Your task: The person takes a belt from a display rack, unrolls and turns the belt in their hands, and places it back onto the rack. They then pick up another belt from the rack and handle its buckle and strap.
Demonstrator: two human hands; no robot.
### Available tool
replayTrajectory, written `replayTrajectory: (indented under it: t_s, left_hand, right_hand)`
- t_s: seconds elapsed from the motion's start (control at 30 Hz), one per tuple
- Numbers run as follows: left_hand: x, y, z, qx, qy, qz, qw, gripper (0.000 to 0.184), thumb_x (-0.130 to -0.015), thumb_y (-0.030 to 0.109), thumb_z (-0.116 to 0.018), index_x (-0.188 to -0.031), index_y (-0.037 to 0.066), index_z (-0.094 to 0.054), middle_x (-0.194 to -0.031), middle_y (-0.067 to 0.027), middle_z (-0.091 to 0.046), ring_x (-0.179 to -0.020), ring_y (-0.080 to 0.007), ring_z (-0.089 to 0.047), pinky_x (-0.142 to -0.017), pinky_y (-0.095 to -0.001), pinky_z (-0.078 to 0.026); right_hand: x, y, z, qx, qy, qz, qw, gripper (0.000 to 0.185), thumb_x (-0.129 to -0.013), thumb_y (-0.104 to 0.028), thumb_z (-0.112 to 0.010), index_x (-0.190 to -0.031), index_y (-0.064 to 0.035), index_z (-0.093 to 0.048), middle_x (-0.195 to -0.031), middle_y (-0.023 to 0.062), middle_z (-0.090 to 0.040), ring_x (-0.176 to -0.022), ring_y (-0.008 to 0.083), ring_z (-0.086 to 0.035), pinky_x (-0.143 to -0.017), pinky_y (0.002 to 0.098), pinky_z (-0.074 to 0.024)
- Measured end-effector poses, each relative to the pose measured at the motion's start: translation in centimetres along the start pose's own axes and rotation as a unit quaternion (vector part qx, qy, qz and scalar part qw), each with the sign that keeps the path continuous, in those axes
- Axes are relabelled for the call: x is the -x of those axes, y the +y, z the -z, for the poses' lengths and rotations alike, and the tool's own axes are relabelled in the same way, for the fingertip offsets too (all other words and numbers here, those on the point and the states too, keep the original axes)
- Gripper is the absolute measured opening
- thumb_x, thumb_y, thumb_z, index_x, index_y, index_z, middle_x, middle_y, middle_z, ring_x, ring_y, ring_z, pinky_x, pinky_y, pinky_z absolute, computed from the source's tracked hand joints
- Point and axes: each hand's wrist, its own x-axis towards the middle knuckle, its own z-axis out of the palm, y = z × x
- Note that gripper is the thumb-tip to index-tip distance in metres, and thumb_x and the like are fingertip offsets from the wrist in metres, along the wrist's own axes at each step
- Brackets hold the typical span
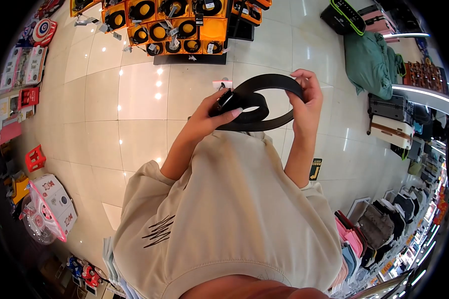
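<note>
A black belt [272, 81], loosely coiled, is held in the air between both hands in front of the beige shirt. My left hand [212, 113] grips the coil at its buckle end, thumb over the strap and fingers behind it. A small white and red tag [222, 84] shows just above that hand. On the other side, my right hand [307, 97] pinches the outer loop between thumb and fingers. The inner coil curls near the buckle, with an open gap between it and the outer loop.
An orange rack [213, 30] of rolled belts stands ahead. Suitcases [391, 130] and a green bag [369, 65] are at the right, hanging clothes [376, 224] at the lower right. A red stool [35, 158] and boxed goods [60, 202] stand at the left.
</note>
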Motion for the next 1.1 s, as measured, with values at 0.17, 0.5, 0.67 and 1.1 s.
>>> replayTrajectory:
  t_s: [0.17,0.5,0.67,1.1]
  left_hand:
    - [0.7,2.6,-0.2,-0.004,0.006,-0.002,1.0,0.043,-0.086,0.005,-0.068,-0.126,0.004,-0.052,-0.101,-0.0002,-0.058,-0.091,-0.0077,-0.053,-0.079,-0.0221,-0.044]
    - [1.3,5.2,-2.1,-0.185,0.026,-0.171,0.967,0.063,-0.068,-0.013,-0.057,-0.127,0.007,-0.053,-0.114,-0.0083,-0.057,-0.09,-0.0168,-0.058,-0.079,-0.0267,-0.047]
    - [1.6,6.2,-2.4,-0.244,0.02,-0.211,0.946,0.064,-0.065,-0.012,-0.054,-0.126,0.007,-0.052,-0.12,-0.0084,-0.054,-0.104,-0.0208,-0.055,-0.086,-0.0303,-0.046]
    - [3.9,9.8,-2.6,-0.085,-0.122,-0.221,0.964,0.083,-0.057,0.007,-0.071,-0.134,0.007,-0.04,-0.127,-0.0026,-0.044,-0.091,-0.0162,-0.043,-0.081,-0.0265,-0.042]
  right_hand:
    - [0.8,-0.4,-1.6,0.022,-0.099,0.007,0.995,0.029,-0.073,0.012,-0.062,-0.098,-0.0029,-0.059,-0.083,-0.0014,-0.057,-0.081,0.0072,-0.055,-0.073,0.0188,-0.0428]
    - [1.6,-2.4,-2.3,0.149,-0.134,0.014,0.98,0.054,-0.062,0.009,-0.063,-0.113,-0.0097,-0.062,-0.084,0.0033,-0.052,-0.069,0.0105,-0.053,-0.065,0.022,-0.0452]
    - [2.3,-5.5,-2.3,0.206,-0.236,0.135,0.94,0.066,-0.055,0.005,-0.064,-0.118,-0.0155,-0.066,-0.103,0.0093,-0.049,-0.068,0.019,-0.053,-0.061,0.0257,-0.0465]
    - [4.0,-5.9,-3.2,0.141,-0.162,0.246,0.945,0.056,-0.048,0.008,-0.062,-0.1,-0.0081,-0.076,-0.094,0.0081,-0.059,-0.05,0.0068,-0.042,-0.048,0.0213,-0.0365]
